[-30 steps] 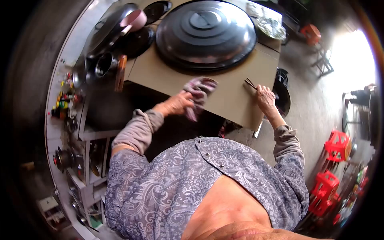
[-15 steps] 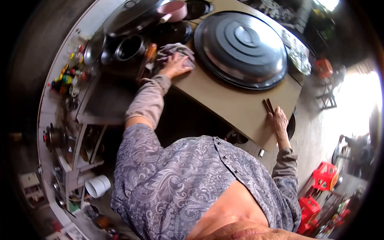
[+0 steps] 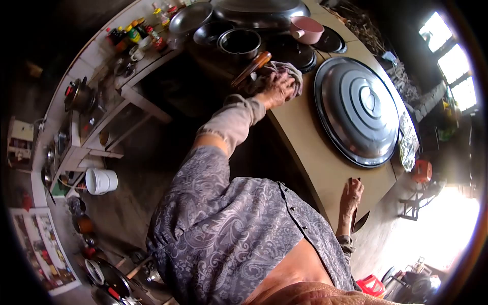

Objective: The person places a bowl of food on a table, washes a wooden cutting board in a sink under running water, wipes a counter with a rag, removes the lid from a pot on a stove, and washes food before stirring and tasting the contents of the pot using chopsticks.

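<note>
Only the head view here, looking steeply down over the person's patterned shirt. The cloth (image 3: pixel 285 71) is a crumpled, greyish-pink rag, bunched into a lump, lying at the far corner of the tan counter (image 3: pixel 310 147), just beside a dark round lid (image 3: pixel 292 51) and a wooden handle (image 3: pixel 251 67) that slants up toward the pots.

The left hand (image 3: pixel 274 87) is stretched far out, arm nearly straight, sleeve pushed back at the wrist. Its palm lies down on the cloth with the fingers curled over the rag's near edge, so that grip is closed around the cloth and pressing it onto the counter.

The right hand (image 3: pixel 351 195) sits near the counter's close edge, well apart from the cloth, fingers pointing up toward the big lid (image 3: pixel 362 109). It rests mostly flat, fingers loosely together over some thin dark sticks (image 3: pixel 354 180) whose tips poke out past the fingertips. Can't tell whether it actually pinches them or just lies on top.

The big lid is a wide, ridged metal dome covering most of the counter between the two hands. Behind the cloth there's a pink cup (image 3: pixel 305 29), a steel pot (image 3: pixel 239 43) and a row of bottles (image 3: pixel 133 33) on the shelf.
</note>
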Demonstrator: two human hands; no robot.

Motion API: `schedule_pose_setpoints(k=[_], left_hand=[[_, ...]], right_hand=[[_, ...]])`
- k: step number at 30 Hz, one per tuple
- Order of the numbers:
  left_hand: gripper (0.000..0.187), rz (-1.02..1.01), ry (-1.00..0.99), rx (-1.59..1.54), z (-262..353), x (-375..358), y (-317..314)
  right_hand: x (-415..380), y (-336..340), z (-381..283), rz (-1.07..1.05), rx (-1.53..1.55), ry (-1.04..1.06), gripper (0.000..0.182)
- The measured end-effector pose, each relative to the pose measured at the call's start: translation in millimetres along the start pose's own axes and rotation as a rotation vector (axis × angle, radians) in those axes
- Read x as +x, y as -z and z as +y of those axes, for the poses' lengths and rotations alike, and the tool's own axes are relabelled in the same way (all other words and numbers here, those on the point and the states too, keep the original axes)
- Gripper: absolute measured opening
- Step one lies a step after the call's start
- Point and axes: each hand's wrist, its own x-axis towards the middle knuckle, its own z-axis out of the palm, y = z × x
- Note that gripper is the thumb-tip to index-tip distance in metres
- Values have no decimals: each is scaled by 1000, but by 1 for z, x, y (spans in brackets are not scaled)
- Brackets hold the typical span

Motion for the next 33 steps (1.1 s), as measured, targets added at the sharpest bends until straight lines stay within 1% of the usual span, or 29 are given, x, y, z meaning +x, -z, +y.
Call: schedule_pose_setpoints(k=[1,2,3,4,5,7,8,9,10,11,12,13,14,15,16,17,18,19,20,22,23,24,25,26,27,28,29,31,33], left_hand=[[24,86,-12,29,23,-8,28],[29,155,15,-146,41,-16,56],[33,209,55,-223,62,-33,65],[27,269,95,-355,87,-53,85],[24,260,142,-344,106,-80,99],[21,63,228,-539,127,-131,123],[23,59,285,-593,134,-159,130],[26,-49,408,-610,136,-191,139],[28,-134,520,-600,134,-226,146],[26,-242,689,-638,132,-259,157],[24,-329,799,-591,124,-303,156],[24,-310,881,-567,115,-349,156],[26,-329,990,-603,104,-387,167],[25,-231,1030,-669,98,-427,179],[23,-174,1141,-658,98,-463,189],[21,-151,1227,-680,92,-489,203],[20,-129,1314,-701,85,-515,218],[19,-152,1367,-663,80,-563,213],[19,-160,1427,-614,71,-607,201],[19,-232,1396,-602,52,-647,210],[19,-220,1407,-596,41,-657,216],[20,-207,1418,-590,30,-667,223],[20,-155,1435,-595,21,-667,222],[20,-88,1465,-593,15,-665,220],[20,-138,1469,-608,0,-655,227],[21,-188,1473,-623,-23,-637,240],[20,-158,1417,-643,-46,-623,248],[19,-73,1311,-609,-93,-587,260],[18,-24,1230,-565,-144,-545,269]], right_hand=[[2,-10,-11,-27,46,30,30],[8,-30,-13,-5,163,94,35],[14,-42,-17,-95,305,69,37],[21,-53,-20,-180,442,31,40],[25,-50,-51,-218,370,169,41],[49,-68,-84,-307,454,257,41],[61,-76,-100,-284,473,339,40],[74,-82,-121,-268,527,410,38],[92,-95,-136,-131,543,582,35],[103,-90,-161,-178,616,547,32],[114,-80,-191,-258,658,492,29],[136,-97,-209,-230,636,559,27],[150,-104,-234,-123,680,642,25],[167,-116,-258,-92,629,652,19],[179,-117,-291,-51,590,686,13],[185,-118,-327,-93,759,639,12],[196,-124,-354,-53,662,706,13],[192,-117,-383,-37,610,640,14],[203,-138,-405,2,724,705,15],[223,-171,-441,66,606,790,15],[225,-183,-464,108,553,864,15],[221,-194,-482,47,440,841,11],[204,-191,-498,-23,407,791,9],[205,-204,-509,-133,368,826,11],[208,-220,-514,-243,326,861,12],[208,-235,-527,-187,275,878,17],[209,-233,-537,-126,238,949,23],[222,-239,-565,-38,55,974,26],[238,-237,-586,45,-84,1086,24]])
